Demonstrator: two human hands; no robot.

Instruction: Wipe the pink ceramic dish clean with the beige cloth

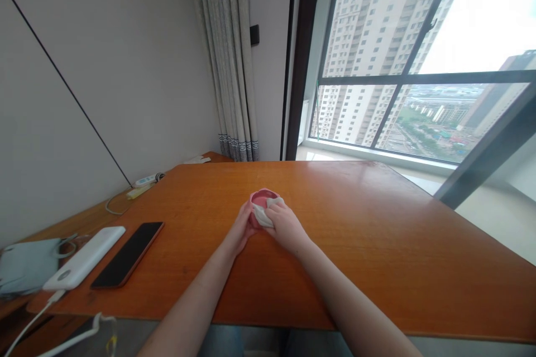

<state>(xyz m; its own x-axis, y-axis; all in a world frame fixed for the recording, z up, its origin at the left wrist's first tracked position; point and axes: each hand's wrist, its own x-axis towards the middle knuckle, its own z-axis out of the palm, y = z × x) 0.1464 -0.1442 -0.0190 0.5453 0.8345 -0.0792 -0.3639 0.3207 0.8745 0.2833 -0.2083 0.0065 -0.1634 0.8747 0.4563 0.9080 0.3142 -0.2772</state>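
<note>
Just above the middle of the wooden table is a small pink bowl, tilted so that part of its inside shows. My left hand is closed round its left and lower side. A crumpled white tissue or cloth lies over the bowl's near right rim. My right hand pinches this white piece and presses it against the bowl. The fingers of my right hand partly hide both the cloth and the rim.
To the left lie a black-screened phone and a white power bank with a cable plugged in. A grey pouch sits at the far left. A power strip rests along the wall. Beyond the table stand a curtain and a window.
</note>
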